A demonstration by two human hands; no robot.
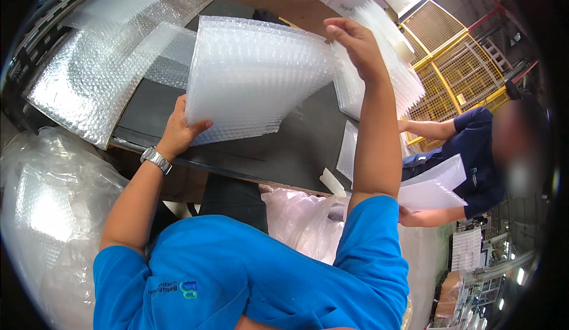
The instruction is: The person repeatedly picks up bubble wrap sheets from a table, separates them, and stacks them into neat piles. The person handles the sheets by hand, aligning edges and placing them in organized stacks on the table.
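Note:
My left hand grips a stack of clear bubble wrap sheets by the lower left corner, thumb on the near face. The sheets are held up at a tilt over a dark tabletop, their right side curving upward. Beside the upper right corner is my right hand, raised, with thumb and index finger slightly apart. Its other fingers are partly hidden, and any contact with the corner is unclear. Behind that hand lies a pile of translucent bubble wrap pieces.
More bubble wrap covers the table's left end. A large clear plastic bag bulges at the lower left. At the right a person in a dark shirt holds translucent sheets. Yellow mesh fencing stands beyond. Crumpled plastic hangs below the table edge.

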